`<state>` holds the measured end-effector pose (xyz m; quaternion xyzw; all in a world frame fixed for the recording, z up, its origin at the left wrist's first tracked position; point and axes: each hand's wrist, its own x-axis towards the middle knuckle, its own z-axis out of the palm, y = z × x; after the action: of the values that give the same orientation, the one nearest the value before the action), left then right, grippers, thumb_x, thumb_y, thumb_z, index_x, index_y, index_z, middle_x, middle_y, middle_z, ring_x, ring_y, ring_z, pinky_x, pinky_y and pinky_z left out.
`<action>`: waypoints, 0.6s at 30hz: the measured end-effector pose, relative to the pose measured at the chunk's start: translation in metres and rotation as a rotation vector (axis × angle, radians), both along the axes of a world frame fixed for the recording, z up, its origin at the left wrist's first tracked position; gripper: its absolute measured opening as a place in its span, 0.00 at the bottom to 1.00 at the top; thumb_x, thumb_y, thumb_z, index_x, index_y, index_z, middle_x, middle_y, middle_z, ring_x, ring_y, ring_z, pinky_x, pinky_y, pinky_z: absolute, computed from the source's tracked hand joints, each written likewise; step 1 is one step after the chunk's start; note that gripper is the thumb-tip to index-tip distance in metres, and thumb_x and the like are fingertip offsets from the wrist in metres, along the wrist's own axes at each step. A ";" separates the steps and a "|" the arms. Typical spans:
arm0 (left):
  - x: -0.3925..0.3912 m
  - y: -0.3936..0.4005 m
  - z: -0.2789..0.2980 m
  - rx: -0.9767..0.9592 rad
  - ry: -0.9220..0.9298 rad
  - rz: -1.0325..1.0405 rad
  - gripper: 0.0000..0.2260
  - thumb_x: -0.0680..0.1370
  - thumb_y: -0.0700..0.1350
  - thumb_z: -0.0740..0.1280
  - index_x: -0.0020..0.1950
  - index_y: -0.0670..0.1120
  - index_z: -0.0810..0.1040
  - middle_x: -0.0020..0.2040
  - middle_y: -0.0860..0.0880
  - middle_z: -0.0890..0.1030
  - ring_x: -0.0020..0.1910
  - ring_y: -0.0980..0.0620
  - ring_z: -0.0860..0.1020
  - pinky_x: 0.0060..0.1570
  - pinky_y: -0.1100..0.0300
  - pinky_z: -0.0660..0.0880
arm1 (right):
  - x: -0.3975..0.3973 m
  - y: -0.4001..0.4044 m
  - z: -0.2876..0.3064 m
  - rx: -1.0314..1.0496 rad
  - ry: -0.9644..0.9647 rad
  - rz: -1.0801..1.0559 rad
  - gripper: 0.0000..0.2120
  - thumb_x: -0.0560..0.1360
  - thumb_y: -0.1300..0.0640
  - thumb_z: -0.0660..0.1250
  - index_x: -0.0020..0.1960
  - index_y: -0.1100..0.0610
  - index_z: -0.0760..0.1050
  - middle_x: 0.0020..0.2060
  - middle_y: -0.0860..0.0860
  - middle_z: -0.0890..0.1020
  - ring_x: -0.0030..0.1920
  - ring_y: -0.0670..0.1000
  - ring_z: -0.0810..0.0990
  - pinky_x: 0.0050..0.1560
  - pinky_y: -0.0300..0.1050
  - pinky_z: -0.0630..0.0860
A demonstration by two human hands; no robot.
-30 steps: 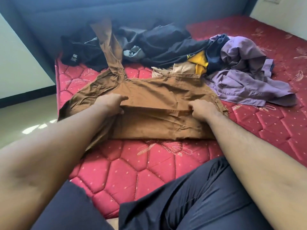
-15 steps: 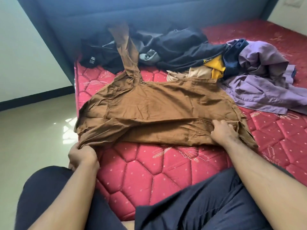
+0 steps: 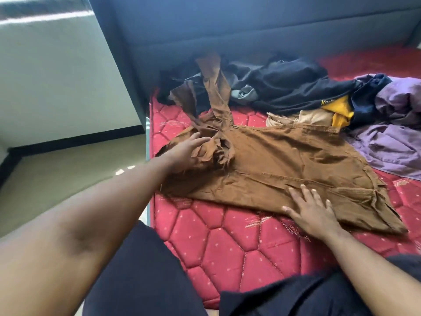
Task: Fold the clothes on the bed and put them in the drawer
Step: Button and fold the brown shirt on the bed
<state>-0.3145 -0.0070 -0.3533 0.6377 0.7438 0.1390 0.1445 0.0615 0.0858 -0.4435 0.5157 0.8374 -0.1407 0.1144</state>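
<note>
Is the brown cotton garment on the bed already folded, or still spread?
Partly folded: the brown cotton garment lies mostly flat, its left part bunched, one strip stretching away.

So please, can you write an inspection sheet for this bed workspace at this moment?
Surface: red quilted mattress, blue padded headboard behind.
Job's things: brown cotton trousers spread flat, left part bunched.
Clutter: black jacket, purple shirt, yellow cloth and beige cloth piled behind.
Hands: left hand with straight fingers on the bunched fabric; right hand pressing flat on the near edge.
Cables: nothing seen.
Surroundings: glossy floor, pale wall; drawer not in view.
</note>
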 end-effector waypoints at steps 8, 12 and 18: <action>-0.010 -0.085 -0.080 0.586 -0.214 0.852 0.19 0.79 0.56 0.62 0.47 0.41 0.82 0.44 0.41 0.82 0.47 0.39 0.78 0.47 0.49 0.74 | -0.044 -0.033 -0.014 0.073 0.103 0.087 0.42 0.68 0.21 0.41 0.78 0.38 0.44 0.77 0.46 0.31 0.77 0.52 0.33 0.71 0.67 0.35; -0.014 -0.097 -0.088 0.403 -0.449 0.785 0.08 0.77 0.39 0.68 0.55 0.44 0.83 0.50 0.47 0.83 0.52 0.45 0.81 0.56 0.52 0.76 | -0.086 -0.044 -0.011 0.036 0.151 0.167 0.34 0.76 0.30 0.49 0.79 0.39 0.47 0.78 0.46 0.34 0.78 0.52 0.35 0.73 0.67 0.36; -0.032 -0.108 -0.097 0.187 -0.261 0.704 0.12 0.74 0.47 0.75 0.56 0.56 0.84 0.51 0.58 0.81 0.55 0.55 0.77 0.59 0.51 0.71 | -0.143 -0.062 -0.017 -0.069 0.134 0.331 0.33 0.76 0.29 0.48 0.78 0.37 0.42 0.78 0.44 0.37 0.78 0.52 0.36 0.73 0.67 0.36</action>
<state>-0.3461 -0.1151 -0.4507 0.3304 0.8767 0.3273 0.1229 -0.0814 0.0242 -0.4609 0.3563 0.9111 -0.1827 0.0978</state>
